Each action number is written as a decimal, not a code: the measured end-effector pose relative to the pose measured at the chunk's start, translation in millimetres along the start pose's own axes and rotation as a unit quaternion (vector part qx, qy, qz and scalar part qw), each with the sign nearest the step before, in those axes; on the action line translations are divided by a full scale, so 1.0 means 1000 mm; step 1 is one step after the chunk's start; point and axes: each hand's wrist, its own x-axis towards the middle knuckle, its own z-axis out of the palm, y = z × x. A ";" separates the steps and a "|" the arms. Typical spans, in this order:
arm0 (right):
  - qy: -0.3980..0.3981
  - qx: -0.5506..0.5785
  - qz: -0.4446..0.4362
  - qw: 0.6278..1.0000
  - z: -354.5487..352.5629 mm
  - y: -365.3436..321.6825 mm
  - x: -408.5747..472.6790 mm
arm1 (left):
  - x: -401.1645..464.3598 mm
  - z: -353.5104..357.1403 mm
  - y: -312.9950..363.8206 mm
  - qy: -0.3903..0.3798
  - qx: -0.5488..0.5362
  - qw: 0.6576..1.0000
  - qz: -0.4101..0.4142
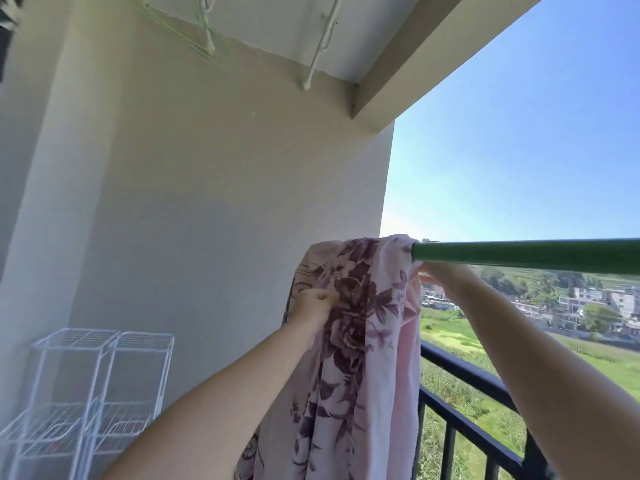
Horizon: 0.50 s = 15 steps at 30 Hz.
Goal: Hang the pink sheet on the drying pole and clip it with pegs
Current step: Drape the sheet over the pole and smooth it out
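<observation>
The pink sheet, printed with dark purple flowers, hangs bunched over the left end of the green drying pole. The pole runs level from the sheet to the right edge of the view. My left hand pinches a fold of the sheet on its near side, just below the pole's height. My right hand reaches under the pole behind the sheet; its fingers are mostly hidden by the cloth, seemingly holding the far side. No pegs are in view.
A black metal balcony railing runs along the right below the pole. A white wire rack stands against the wall at lower left. White hooks and green cord hang from the ceiling above.
</observation>
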 end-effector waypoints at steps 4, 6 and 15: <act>0.141 0.053 0.001 0.989 -0.037 -0.018 0.004 | 0.028 -0.029 0.021 0.081 0.043 0.994 0.053; 0.209 0.060 -0.045 0.975 -0.066 -0.029 0.000 | 0.043 -0.035 0.046 0.141 0.042 0.986 0.084; 0.045 0.073 -0.138 0.987 -0.115 -0.017 -0.095 | -0.053 0.022 0.131 -0.012 -0.041 0.949 0.314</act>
